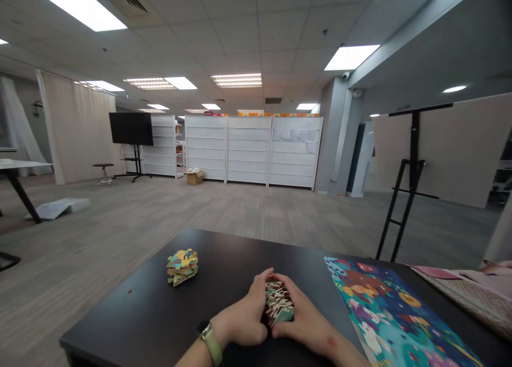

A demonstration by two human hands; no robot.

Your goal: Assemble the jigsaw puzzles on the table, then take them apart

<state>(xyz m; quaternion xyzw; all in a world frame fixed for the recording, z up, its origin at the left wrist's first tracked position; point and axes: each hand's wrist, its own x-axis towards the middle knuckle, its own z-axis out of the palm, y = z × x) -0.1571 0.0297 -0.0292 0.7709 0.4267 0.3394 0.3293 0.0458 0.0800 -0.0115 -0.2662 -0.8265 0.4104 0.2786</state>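
My left hand (254, 308) and my right hand (300, 311) are closed around a stack of puzzle pieces (279, 303) near the front of the dark table (148, 313). The stack shows brown and pale layered edges, with a teal piece at its near end. Fingers press on it from both sides, and the fingertips meet at its far end. A second stack of puzzle pieces (182, 266), yellow and multicoloured, stands on the table to the left, apart from my hands.
A colourful picture sheet with animals (384, 313) lies on the table's right side. Beyond it is patterned pink-and-beige fabric (472, 297). A black easel stand (404, 191) stands behind. Across the carpet are white shelving panels (248, 151) and a screen on a stand (131, 128).
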